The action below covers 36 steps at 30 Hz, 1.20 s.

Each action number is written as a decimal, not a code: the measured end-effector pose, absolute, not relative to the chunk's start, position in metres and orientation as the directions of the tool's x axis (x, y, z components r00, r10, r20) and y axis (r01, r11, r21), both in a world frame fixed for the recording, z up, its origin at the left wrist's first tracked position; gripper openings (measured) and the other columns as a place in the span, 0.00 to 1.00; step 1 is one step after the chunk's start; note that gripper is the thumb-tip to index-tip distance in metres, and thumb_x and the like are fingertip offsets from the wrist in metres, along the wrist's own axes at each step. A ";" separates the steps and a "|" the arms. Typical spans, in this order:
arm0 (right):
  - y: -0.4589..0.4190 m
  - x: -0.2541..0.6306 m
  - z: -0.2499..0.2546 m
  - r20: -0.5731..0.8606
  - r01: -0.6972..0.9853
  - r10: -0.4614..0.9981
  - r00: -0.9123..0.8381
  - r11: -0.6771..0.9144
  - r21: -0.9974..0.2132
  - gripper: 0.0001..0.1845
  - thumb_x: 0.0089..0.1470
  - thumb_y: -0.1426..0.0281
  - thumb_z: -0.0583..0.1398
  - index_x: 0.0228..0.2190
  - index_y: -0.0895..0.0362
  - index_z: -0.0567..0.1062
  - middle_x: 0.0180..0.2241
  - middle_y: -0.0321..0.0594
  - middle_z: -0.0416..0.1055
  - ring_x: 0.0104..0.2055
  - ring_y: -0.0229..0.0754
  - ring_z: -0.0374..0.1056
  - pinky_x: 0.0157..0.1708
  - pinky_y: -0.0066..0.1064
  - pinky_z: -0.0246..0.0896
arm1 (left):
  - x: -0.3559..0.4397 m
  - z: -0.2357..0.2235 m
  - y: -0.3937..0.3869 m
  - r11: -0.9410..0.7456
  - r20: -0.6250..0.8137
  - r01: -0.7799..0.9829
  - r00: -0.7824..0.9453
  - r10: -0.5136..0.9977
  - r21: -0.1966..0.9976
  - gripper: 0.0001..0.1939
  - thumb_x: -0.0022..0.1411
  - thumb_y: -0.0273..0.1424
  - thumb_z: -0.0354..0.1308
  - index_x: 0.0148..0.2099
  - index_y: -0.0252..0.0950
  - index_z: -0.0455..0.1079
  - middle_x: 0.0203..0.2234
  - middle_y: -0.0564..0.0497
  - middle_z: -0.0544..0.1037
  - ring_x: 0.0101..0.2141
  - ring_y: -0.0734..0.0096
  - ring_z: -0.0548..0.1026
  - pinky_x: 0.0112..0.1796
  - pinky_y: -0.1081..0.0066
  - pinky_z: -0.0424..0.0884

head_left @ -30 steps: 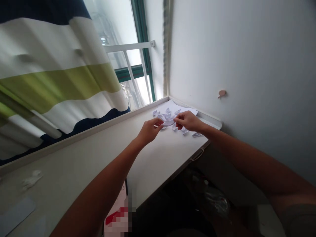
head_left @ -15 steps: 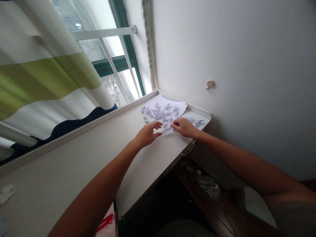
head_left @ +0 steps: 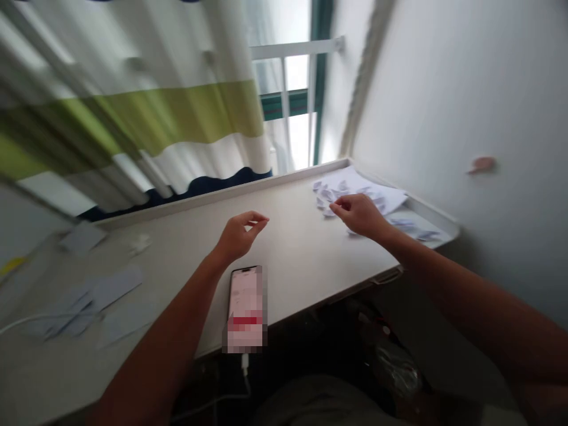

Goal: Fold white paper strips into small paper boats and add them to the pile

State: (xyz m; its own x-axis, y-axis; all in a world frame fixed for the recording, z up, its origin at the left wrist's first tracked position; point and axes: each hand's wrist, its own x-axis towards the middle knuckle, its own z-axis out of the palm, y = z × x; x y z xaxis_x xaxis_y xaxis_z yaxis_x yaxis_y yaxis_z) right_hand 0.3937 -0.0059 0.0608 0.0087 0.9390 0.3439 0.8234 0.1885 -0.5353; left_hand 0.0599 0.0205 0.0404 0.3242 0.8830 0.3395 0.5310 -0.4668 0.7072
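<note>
My left hand hovers over the white desk, its thumb and fingertips drawn together with nothing visible between them. Just below it lies a phone with a lit, partly blurred-out screen. Over the near edge of a group of small folded paper boats, my right hand is held with its fingers curled into a pinch; no object shows in it. Part of the group is hidden behind this hand. More paper boats sit to its right, smeared by motion.
Sheets of white paper lie under the boats. At left are paper pieces, a crumpled tissue and a white cable. A raised rim runs along the back below a striped curtain. A charging cable hangs from the phone.
The view has swung left, bringing the phone and paper pieces into sight. My left hand has moved away from the boats, leftward; my right hand has left the boat it was touching.
</note>
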 end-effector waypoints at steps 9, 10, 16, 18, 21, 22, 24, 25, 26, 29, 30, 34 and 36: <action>0.005 0.086 0.052 0.088 0.434 0.548 -0.832 0.741 -0.512 0.15 0.66 0.70 0.66 0.53 0.56 0.83 0.45 0.47 0.86 0.45 0.50 0.81 0.48 0.38 0.72 | -0.167 -0.003 -0.128 -0.083 0.390 0.660 -0.334 0.858 0.747 0.18 0.74 0.43 0.57 0.56 0.36 0.71 0.51 0.37 0.86 0.55 0.51 0.82 0.59 0.51 0.75; -0.002 0.054 0.046 0.062 0.383 0.469 -0.881 0.784 -0.488 0.16 0.66 0.69 0.66 0.54 0.57 0.83 0.51 0.49 0.84 0.51 0.52 0.81 0.52 0.40 0.73 | -0.188 -0.007 -0.144 -0.037 0.390 0.690 -0.364 0.846 0.723 0.20 0.75 0.43 0.54 0.59 0.36 0.70 0.53 0.36 0.85 0.58 0.50 0.81 0.60 0.49 0.74; -0.044 -0.055 0.020 -0.058 0.260 0.254 -0.966 0.938 -0.230 0.27 0.65 0.61 0.71 0.61 0.59 0.80 0.65 0.58 0.75 0.66 0.62 0.73 0.63 0.48 0.69 | -0.249 -0.033 -0.203 0.030 0.261 0.868 -0.182 0.948 0.495 0.29 0.72 0.43 0.58 0.68 0.33 0.71 0.69 0.35 0.73 0.73 0.47 0.65 0.73 0.47 0.59; -0.053 -0.064 0.019 -0.085 0.280 0.269 -0.959 0.947 -0.157 0.21 0.68 0.62 0.68 0.57 0.57 0.82 0.60 0.56 0.78 0.62 0.60 0.75 0.58 0.44 0.72 | -0.250 -0.042 -0.208 0.027 0.249 0.865 -0.174 0.953 0.500 0.30 0.74 0.44 0.56 0.70 0.33 0.70 0.70 0.36 0.72 0.74 0.49 0.65 0.73 0.48 0.57; -0.060 -0.064 0.024 -0.114 0.288 0.280 -0.953 0.955 -0.064 0.12 0.72 0.66 0.63 0.48 0.58 0.85 0.53 0.55 0.81 0.57 0.57 0.78 0.51 0.39 0.72 | -0.246 -0.048 -0.206 0.023 0.256 0.840 -0.191 0.948 0.543 0.31 0.73 0.45 0.58 0.69 0.32 0.71 0.69 0.35 0.74 0.73 0.47 0.65 0.73 0.47 0.57; -0.060 -0.062 0.026 -0.123 0.294 0.287 -0.950 0.955 -0.046 0.12 0.72 0.69 0.61 0.46 0.59 0.85 0.51 0.55 0.82 0.55 0.56 0.79 0.49 0.38 0.72 | -0.245 -0.049 -0.203 0.021 0.266 0.823 -0.208 0.941 0.568 0.30 0.72 0.45 0.60 0.69 0.33 0.72 0.68 0.35 0.75 0.72 0.46 0.66 0.73 0.47 0.58; -0.058 -0.055 0.031 -0.127 0.322 0.318 -0.940 0.946 -0.019 0.13 0.73 0.74 0.58 0.44 0.60 0.85 0.49 0.55 0.83 0.50 0.55 0.81 0.44 0.37 0.70 | -0.241 -0.048 -0.193 0.015 0.292 0.761 -0.267 0.918 0.649 0.30 0.70 0.44 0.63 0.67 0.34 0.72 0.66 0.34 0.76 0.70 0.45 0.70 0.71 0.46 0.60; -0.055 -0.051 0.034 -0.105 0.352 0.348 -0.932 0.936 -0.022 0.14 0.73 0.74 0.57 0.45 0.60 0.84 0.48 0.55 0.83 0.48 0.54 0.81 0.42 0.37 0.70 | -0.238 -0.046 -0.186 0.007 0.301 0.710 -0.307 0.903 0.704 0.30 0.70 0.44 0.64 0.67 0.34 0.72 0.65 0.34 0.77 0.68 0.46 0.72 0.70 0.46 0.62; -0.050 -0.045 0.037 -0.067 0.390 0.387 -0.920 0.920 -0.041 0.14 0.74 0.74 0.56 0.45 0.60 0.84 0.48 0.55 0.84 0.47 0.54 0.81 0.41 0.37 0.69 | -0.235 -0.044 -0.178 -0.008 0.299 0.643 -0.345 0.890 0.766 0.30 0.69 0.43 0.64 0.68 0.34 0.71 0.63 0.33 0.79 0.66 0.46 0.74 0.69 0.46 0.64; -0.035 -0.027 0.044 0.118 0.513 0.548 -0.828 0.826 -0.235 0.14 0.74 0.71 0.57 0.44 0.60 0.83 0.45 0.53 0.85 0.44 0.52 0.81 0.41 0.36 0.67 | -0.218 -0.037 -0.147 -0.061 0.222 0.363 -0.421 0.879 0.930 0.31 0.68 0.42 0.67 0.67 0.33 0.69 0.60 0.31 0.80 0.63 0.47 0.78 0.66 0.48 0.69; -0.030 -0.022 0.046 0.169 0.530 0.596 -0.785 0.787 -0.316 0.13 0.74 0.71 0.58 0.42 0.60 0.83 0.43 0.51 0.85 0.43 0.51 0.80 0.41 0.36 0.67 | -0.210 -0.034 -0.136 -0.067 0.188 0.277 -0.438 0.879 0.958 0.32 0.67 0.41 0.69 0.67 0.33 0.69 0.60 0.30 0.80 0.62 0.47 0.78 0.65 0.49 0.70; -0.016 -0.006 0.049 0.285 0.468 0.704 -0.651 0.668 -0.578 0.07 0.68 0.72 0.62 0.36 0.58 0.79 0.36 0.47 0.84 0.38 0.48 0.78 0.38 0.34 0.66 | -0.182 -0.021 -0.098 -0.087 0.088 0.025 -0.489 0.868 0.996 0.36 0.55 0.43 0.79 0.60 0.35 0.72 0.56 0.34 0.83 0.56 0.49 0.82 0.59 0.53 0.74; -0.009 0.004 0.048 0.290 0.337 0.776 -0.561 0.533 -0.776 0.02 0.66 0.74 0.62 0.40 0.57 0.77 0.33 0.42 0.83 0.34 0.45 0.77 0.34 0.32 0.66 | -0.169 -0.015 -0.085 -0.108 0.059 -0.080 -0.466 0.883 0.991 0.34 0.51 0.46 0.80 0.53 0.35 0.75 0.48 0.39 0.86 0.48 0.54 0.84 0.54 0.55 0.77</action>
